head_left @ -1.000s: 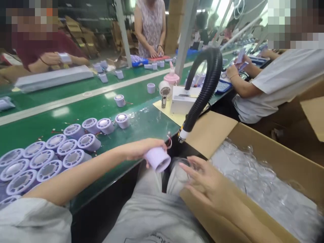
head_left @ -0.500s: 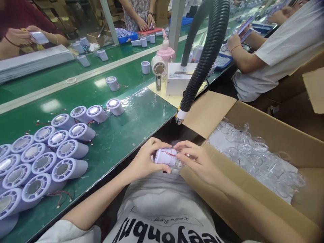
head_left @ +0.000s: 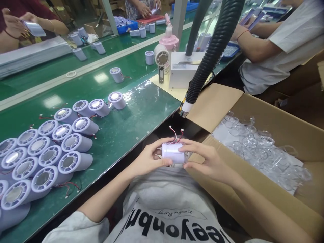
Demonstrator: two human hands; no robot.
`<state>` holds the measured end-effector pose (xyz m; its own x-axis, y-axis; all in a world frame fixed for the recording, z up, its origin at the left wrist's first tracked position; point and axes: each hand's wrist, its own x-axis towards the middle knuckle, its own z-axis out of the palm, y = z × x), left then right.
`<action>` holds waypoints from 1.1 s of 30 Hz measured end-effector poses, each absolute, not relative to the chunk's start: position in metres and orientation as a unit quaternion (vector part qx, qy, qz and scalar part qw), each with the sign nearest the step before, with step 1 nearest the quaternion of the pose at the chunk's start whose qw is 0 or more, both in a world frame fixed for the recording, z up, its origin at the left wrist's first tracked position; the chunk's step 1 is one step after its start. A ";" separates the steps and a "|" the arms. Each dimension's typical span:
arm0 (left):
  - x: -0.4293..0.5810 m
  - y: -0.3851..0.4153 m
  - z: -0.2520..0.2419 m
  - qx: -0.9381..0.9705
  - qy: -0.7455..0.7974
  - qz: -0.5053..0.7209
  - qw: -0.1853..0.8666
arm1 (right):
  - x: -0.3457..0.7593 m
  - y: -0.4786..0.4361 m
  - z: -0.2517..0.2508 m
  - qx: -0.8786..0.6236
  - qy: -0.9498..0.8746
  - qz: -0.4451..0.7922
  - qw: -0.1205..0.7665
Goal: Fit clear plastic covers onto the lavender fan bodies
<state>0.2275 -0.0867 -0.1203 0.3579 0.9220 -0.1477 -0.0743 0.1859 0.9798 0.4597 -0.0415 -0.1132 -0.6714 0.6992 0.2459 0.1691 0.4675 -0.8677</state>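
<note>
In front of you stretches a glossy green worktop (head_left: 144,116), a pale strip (head_left: 93,66) running along it and white light reflected in patches (head_left: 101,77); beyond, grey posts (head_left: 109,17) rise before dim, cluttered surroundings.

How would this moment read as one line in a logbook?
left hand: holding lilac cylinder | right hand: at its clear end piece | wires: sticking out | carton: clear plastic parts | green table: more lilac cylinders
</note>
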 end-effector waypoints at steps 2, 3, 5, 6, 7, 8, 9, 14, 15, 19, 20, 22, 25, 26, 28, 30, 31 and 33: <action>0.226 -0.087 -0.121 0.545 0.406 0.390 0.621 | 0.461 -0.043 -0.111 -0.274 -0.785 0.475 0.289; 0.225 -0.088 -0.121 0.557 0.400 0.393 0.613 | 0.461 -0.043 -0.110 -0.274 -0.773 0.497 0.284; 0.224 -0.088 -0.122 0.571 0.387 0.398 0.605 | 0.461 -0.044 -0.106 -0.273 -0.752 0.532 0.276; 0.224 -0.089 -0.123 0.578 0.381 0.400 0.600 | 0.462 -0.044 -0.105 -0.274 -0.745 0.544 0.272; 0.224 -0.089 -0.123 0.587 0.378 0.400 0.594 | 0.462 -0.044 -0.104 -0.275 -0.740 0.552 0.267; 0.224 -0.089 -0.124 0.595 0.376 0.399 0.588 | 0.462 -0.044 -0.103 -0.276 -0.736 0.560 0.263; 0.224 -0.090 -0.124 0.601 0.375 0.398 0.583 | 0.462 -0.044 -0.102 -0.278 -0.731 0.567 0.258; 0.223 -0.091 -0.124 0.611 0.373 0.389 0.580 | 0.463 -0.045 -0.101 -0.301 -0.689 0.618 0.230; 0.223 -0.091 -0.123 0.614 0.372 0.388 0.578 | 0.463 -0.045 -0.101 -0.307 -0.675 0.633 0.221; 0.222 -0.091 -0.123 0.623 0.362 0.383 0.578 | 0.463 -0.045 -0.101 -0.308 -0.624 0.689 0.204; 0.222 -0.091 -0.124 0.625 0.361 0.382 0.578 | 0.463 -0.044 -0.101 -0.307 -0.614 0.698 0.203; 0.222 -0.091 -0.124 0.630 0.360 0.380 0.573 | 0.462 -0.044 -0.102 -0.309 -0.597 0.712 0.203; 0.222 -0.091 -0.125 0.640 0.361 0.382 0.560 | 0.461 -0.044 -0.103 -0.320 -0.570 0.729 0.201; 0.221 -0.091 -0.125 0.643 0.361 0.383 0.556 | 0.461 -0.044 -0.104 -0.324 -0.561 0.735 0.200; 0.221 -0.091 -0.124 0.649 0.361 0.385 0.548 | 0.461 -0.044 -0.107 -0.328 -0.546 0.745 0.200; 0.221 -0.091 -0.124 0.651 0.362 0.384 0.545 | 0.460 -0.045 -0.109 -0.329 -0.533 0.754 0.201; 0.221 -0.091 -0.124 0.651 0.364 0.384 0.544 | 0.459 -0.045 -0.110 -0.330 -0.526 0.758 0.201; 0.221 -0.091 -0.124 0.650 0.364 0.384 0.546 | 0.458 -0.046 -0.111 -0.334 -0.510 0.767 0.200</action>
